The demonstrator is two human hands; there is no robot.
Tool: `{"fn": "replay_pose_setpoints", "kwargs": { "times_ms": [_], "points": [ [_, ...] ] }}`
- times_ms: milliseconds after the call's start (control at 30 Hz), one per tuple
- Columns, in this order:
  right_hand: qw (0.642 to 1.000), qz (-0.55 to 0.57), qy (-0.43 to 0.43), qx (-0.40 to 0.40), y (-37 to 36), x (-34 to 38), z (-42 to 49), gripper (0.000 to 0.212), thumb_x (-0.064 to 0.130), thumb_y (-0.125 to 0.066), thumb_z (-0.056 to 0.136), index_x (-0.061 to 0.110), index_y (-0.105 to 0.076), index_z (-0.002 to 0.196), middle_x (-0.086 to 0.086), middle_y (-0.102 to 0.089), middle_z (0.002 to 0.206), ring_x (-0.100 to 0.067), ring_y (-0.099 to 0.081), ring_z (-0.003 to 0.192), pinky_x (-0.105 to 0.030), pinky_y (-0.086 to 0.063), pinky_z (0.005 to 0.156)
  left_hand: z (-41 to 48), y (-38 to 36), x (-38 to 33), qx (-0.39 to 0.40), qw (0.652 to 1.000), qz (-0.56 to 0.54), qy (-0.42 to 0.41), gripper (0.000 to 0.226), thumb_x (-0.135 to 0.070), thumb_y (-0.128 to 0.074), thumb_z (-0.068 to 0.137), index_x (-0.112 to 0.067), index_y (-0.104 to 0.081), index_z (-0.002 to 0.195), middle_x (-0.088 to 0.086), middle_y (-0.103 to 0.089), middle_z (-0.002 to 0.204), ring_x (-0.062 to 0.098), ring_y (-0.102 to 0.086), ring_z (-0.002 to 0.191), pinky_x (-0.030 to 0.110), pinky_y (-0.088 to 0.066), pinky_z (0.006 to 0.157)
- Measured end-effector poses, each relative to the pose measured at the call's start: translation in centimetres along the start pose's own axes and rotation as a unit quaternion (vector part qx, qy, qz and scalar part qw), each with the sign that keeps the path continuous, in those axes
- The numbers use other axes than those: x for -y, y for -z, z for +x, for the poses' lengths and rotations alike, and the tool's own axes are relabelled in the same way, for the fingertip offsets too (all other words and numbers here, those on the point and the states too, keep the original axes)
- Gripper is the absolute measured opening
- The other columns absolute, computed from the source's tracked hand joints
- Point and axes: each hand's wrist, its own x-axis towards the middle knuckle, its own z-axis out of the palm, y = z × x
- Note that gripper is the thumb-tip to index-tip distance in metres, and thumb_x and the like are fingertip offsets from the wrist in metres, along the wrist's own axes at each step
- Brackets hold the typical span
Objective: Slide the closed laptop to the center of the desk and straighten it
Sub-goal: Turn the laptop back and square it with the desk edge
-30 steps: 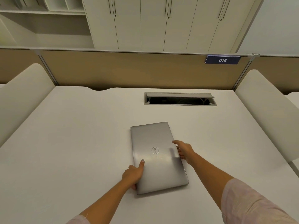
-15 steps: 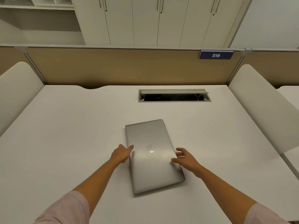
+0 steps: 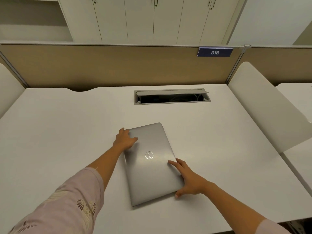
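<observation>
Since half a second ago the left hand [image 3: 125, 139] has travelled from the middle of the laptop's left edge up to its far left corner, and the right hand [image 3: 189, 179] has slipped back along the right edge toward the near right corner. The closed laptop [image 3: 152, 163] itself has turned only a little and lies skewed, its far end leaning toward the left hand and its near end swung toward the right hand.

The left hand lies flat with fingers spread over the far left corner, the thumb pointing inward across the lid; it presses on the lid rather than closing around anything. The right hand is open too, its fingers [image 3: 173, 163] laid on the lid along the right edge, its thumb hooked at the near right corner against the side. Neither hand is clenched; both rest on the laptop with loose, extended fingers.

The silver laptop lies flat on the white desk [image 3: 59, 132], between the two hands and touching both, with a round logo [image 3: 149, 155] on the lid between them. Beyond the left hand, further from the person, an open cable slot [image 3: 172, 97] is cut into the desk, well apart from the laptop. Behind that stands a tan partition [image 3: 118, 66] with a blue tag reading 016 [image 3: 215, 52], off beyond the right hand. A pale patterned sleeve [image 3: 70, 205] covers the left upper arm.
</observation>
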Motion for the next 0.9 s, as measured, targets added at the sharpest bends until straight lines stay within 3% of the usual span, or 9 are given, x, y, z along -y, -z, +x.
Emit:
{"fn": "replay_pose_setpoints", "kwargs": {
  "times_ms": [133, 233, 433, 567, 667, 767, 900],
  "points": [
    [0.999, -0.015, 0.024, -0.016, 0.1, -0.8, -0.1, 0.121, 0.049, -0.088, 0.055, 0.060, -0.005, 0.142, 0.020, 0.001, 0.156, -0.010, -0.018, 0.144, -0.024, -0.028, 0.108, 1.4, 0.1, -0.5, 0.030, 0.996, 0.086, -0.017, 0.078, -0.048, -0.059, 0.086, -0.018, -0.024, 0.149, 0.003, -0.010, 0.162, 0.026, -0.013, 0.147, 0.050, -0.018, 0.117],
    [0.999, -0.022, 0.039, -0.026, 0.1, -1.2, -0.3, 0.116, 0.056, -0.085, 0.056, 0.061, -0.006, 0.142, 0.021, -0.002, 0.157, -0.005, -0.017, 0.144, -0.021, -0.027, 0.107, 2.0, -0.1, -0.2, 0.048, 0.996, 0.076, 0.004, 0.087, -0.049, -0.060, 0.085, -0.018, -0.014, 0.152, 0.004, -0.005, 0.162, 0.027, -0.009, 0.148, 0.052, -0.014, 0.118],
    [0.997, -0.045, 0.047, -0.042, 1.0, -2.0, -0.4, 0.107, 0.062, -0.079, 0.061, 0.060, -0.010, 0.143, 0.019, -0.009, 0.159, 0.002, -0.016, 0.141, -0.025, -0.028, 0.112, 1.9, -0.3, 1.1, 0.011, 0.991, 0.133, -0.020, 0.090, -0.060, -0.053, 0.085, -0.019, -0.010, 0.153, 0.002, -0.012, 0.161, 0.027, -0.009, 0.148, 0.054, -0.011, 0.117],
    [0.997, -0.047, 0.031, -0.057, 2.7, -2.9, -0.1, 0.099, 0.054, -0.078, 0.064, 0.057, -0.019, 0.143, 0.024, -0.026, 0.151, 0.005, -0.028, 0.135, -0.022, -0.029, 0.110, 1.7, -0.3, 1.7, -0.022, 0.987, 0.153, -0.034, 0.086, -0.063, -0.049, 0.086, -0.019, -0.014, 0.152, 0.004, -0.022, 0.157, 0.027, -0.015, 0.146, 0.053, -0.014, 0.117],
    [0.995, -0.032, 0.004, -0.091, 4.6, -3.7, 0.3, 0.090, 0.042, -0.083, 0.065, 0.055, -0.031, 0.138, 0.027, -0.046, 0.137, 0.006, -0.046, 0.120, -0.018, -0.039, 0.100, 1.5, -0.9, 2.0, -0.047, 0.989, 0.135, -0.034, 0.083, -0.063, -0.048, 0.086, -0.017, -0.019, 0.149, 0.007, -0.029, 0.152, 0.028, -0.023, 0.141, 0.054, -0.019, 0.115],
    [0.988, -0.016, -0.024, -0.149, 6.1, -4.5, 1.2, 0.079, 0.029, -0.085, 0.064, 0.047, -0.046, 0.130, 0.024, -0.060, 0.122, 0.000, -0.056, 0.110, -0.022, -0.046, 0.092, 1.6, -1.3, 1.9, -0.074, 0.986, 0.152, -0.014, 0.082, -0.068, -0.046, 0.084, -0.015, -0.027, 0.144, 0.011, -0.036, 0.144, 0.030, -0.032, 0.136, 0.052, -0.023, 0.112],
    [0.968, 0.054, -0.075, -0.234, 6.4, -5.6, 2.2, 0.073, 0.012, -0.085, 0.060, 0.040, -0.056, 0.120, 0.015, -0.064, 0.108, -0.010, -0.060, 0.106, -0.022, -0.041, 0.083, 2.0, -1.3, 1.7, -0.096, 0.975, 0.201, 0.004, 0.083, -0.073, -0.045, 0.080, -0.009, -0.038, 0.133, 0.015, -0.045, 0.132, 0.032, -0.044, 0.123, 0.047, -0.029, 0.108]
  ]
}}
